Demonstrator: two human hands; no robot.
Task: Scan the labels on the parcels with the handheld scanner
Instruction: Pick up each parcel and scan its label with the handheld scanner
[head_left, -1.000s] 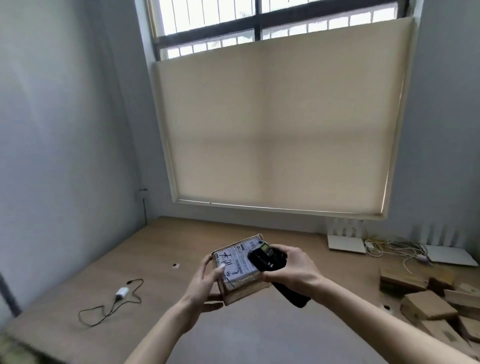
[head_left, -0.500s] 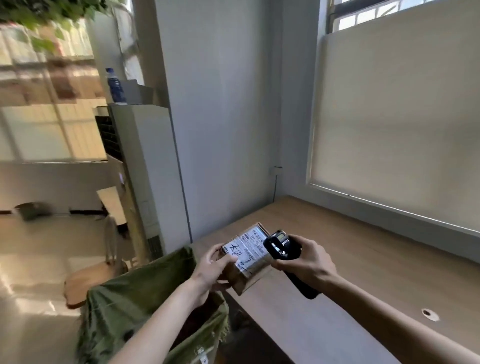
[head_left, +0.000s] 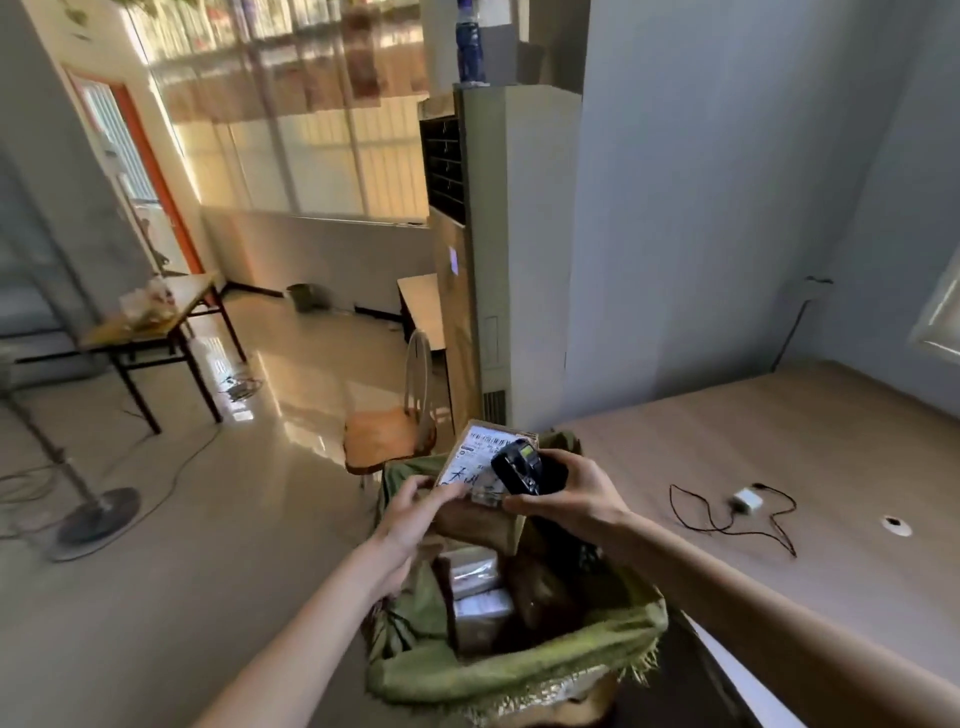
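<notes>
A small cardboard parcel (head_left: 470, 457) with a white label and blue handwriting is gripped at its near left edge by my left hand (head_left: 410, 512). It hangs over the open mouth of a green sack (head_left: 498, 665). A black handheld scanner (head_left: 524, 467) sits in my right hand (head_left: 571, 501), its head over the label's right side. Inside the sack lie several more labelled parcels (head_left: 475, 587).
A wooden table (head_left: 810, 467) lies to the right, with a white charger and black cable (head_left: 743, 504) on it. Behind the sack stand a wooden chair (head_left: 389, 436) and a tall white floor air conditioner (head_left: 498, 260). A fan base (head_left: 93, 514) rests on the floor at left.
My view has swung left from the window and table to the sack. Both hands carried the parcel and scanner off the table to above the sack's opening.
</notes>
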